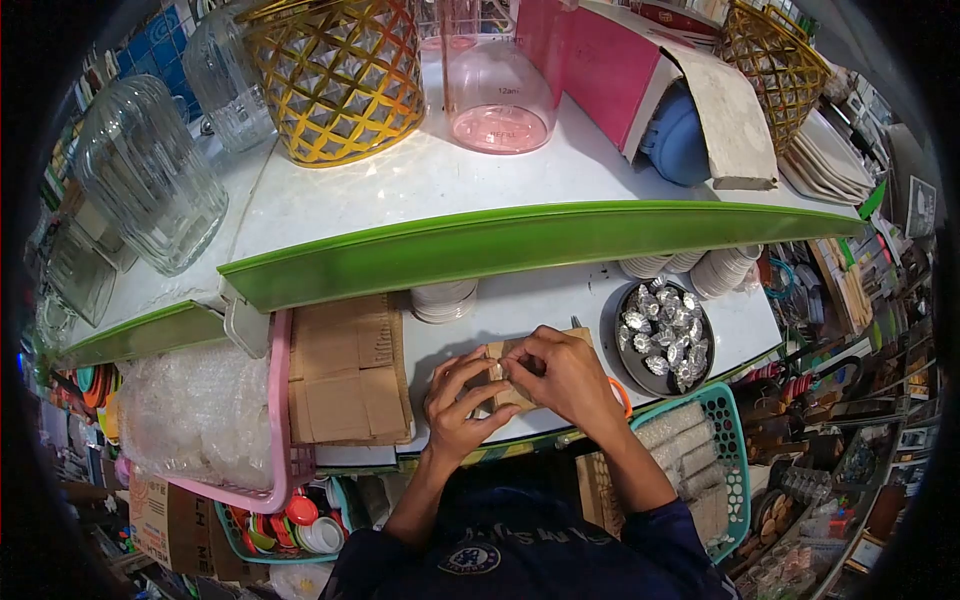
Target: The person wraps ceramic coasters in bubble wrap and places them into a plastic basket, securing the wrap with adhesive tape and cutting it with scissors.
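A small brown cardboard piece [515, 397] is at the front of the lower white shelf, between my two hands. My left hand [460, 405] grips its left side, fingers bent over the top and thumb lower down. Above its left end, my right hand [560, 372] is closed in a pinch; a small pale bit shows at the fingertips, too small to name. Beside my right wrist an orange loop handle [621, 397] sticks out, partly hidden. To the left lies a stack of flattened cardboard [350, 375].
A dark round pan [617, 345] holds many silver foil-like pieces. Overhead, a green-edged shelf [540, 240] carries glass jars [150, 180], a gold basket [335, 85] and a pink box [610, 75]. A pink crate [280, 420] and a teal basket [738, 450] flank me.
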`<state>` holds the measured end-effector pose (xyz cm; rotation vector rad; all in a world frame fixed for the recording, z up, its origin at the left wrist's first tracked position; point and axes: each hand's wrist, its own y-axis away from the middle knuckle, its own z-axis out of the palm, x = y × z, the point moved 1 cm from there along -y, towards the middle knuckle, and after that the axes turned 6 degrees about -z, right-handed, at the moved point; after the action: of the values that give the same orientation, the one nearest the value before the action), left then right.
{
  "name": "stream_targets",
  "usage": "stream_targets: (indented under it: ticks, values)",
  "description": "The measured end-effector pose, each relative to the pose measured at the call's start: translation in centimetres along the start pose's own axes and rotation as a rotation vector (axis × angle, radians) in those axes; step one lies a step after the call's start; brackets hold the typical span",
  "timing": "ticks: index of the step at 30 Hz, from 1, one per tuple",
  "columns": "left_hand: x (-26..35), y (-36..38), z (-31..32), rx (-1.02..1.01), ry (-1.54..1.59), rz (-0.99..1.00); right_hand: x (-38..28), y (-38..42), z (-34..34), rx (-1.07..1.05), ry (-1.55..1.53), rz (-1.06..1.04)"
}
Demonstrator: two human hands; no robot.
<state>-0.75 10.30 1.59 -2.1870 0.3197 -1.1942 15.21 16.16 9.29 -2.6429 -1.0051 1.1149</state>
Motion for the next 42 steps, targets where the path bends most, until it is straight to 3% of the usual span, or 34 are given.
stream_targets:
  ticks: [5, 7, 10, 13, 25, 29, 35, 42]
  values:
    - [0.3, -0.1, 0.0, 0.007, 0.039, -0.029, 0.3, 0.1, 0.3, 0.04, -0.005, -0.006]
    - [0.4, -0.2, -0.1, 0.001, 0.034, -0.037, 0.1, -0.1, 0.1, 0.1, -0.071, 0.117]
    - [0.3, 0.0, 0.1, -0.003, 0.05, -0.066, 0.7, -0.2, 0.8, 0.169, -0.059, 0.125]
    - [0.3, -0.1, 0.1, 0.0, 0.08, -0.093, 0.0, -0.3, -0.2, 0.069, -0.082, 0.089]
    - [0.5, 0.6, 0.4, -0.06, 0.184, -0.217, 0.7, -0.8, 1.0, 0.185, -0.019, 0.156]
    - [0.6, 0.4, 0.3, -0.072, 0.196, -0.28, 0.3, -0.7, 0.1, 0.122, -0.107, 0.169]
    - [0.7, -0.3, -0.4, -0.146, 0.038, -0.089, 0.2, -0.6, 0.3, 0.127, -0.036, 0.164]
    - [-0.7, -0.3, 0.6, -0.202, 0.196, -0.083, 0.1, 0.2, -1.3, 0.221, -0.249, 0.097]
